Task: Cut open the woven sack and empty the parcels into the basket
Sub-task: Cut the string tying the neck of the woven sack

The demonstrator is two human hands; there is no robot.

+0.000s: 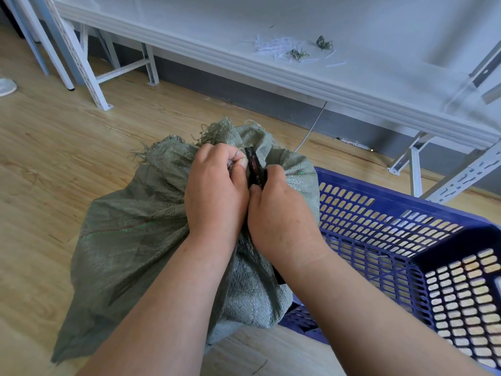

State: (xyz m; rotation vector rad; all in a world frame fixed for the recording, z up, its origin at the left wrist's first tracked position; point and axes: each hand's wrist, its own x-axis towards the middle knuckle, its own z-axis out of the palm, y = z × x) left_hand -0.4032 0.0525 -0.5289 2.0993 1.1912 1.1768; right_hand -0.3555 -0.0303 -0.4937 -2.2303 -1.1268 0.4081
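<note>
A grey-green woven plastic sack (141,240) with a frayed, bunched top stands on the pale wooden floor (48,147), leaning against the left side of a blue perforated plastic basket (406,240). The left hand (217,191) has its fingers curled tight around the gathered neck of the sack. The right hand (276,210), touching the left, grips a small black cutter with red lettering (254,169), its upper end standing out between the two hands.
</note>
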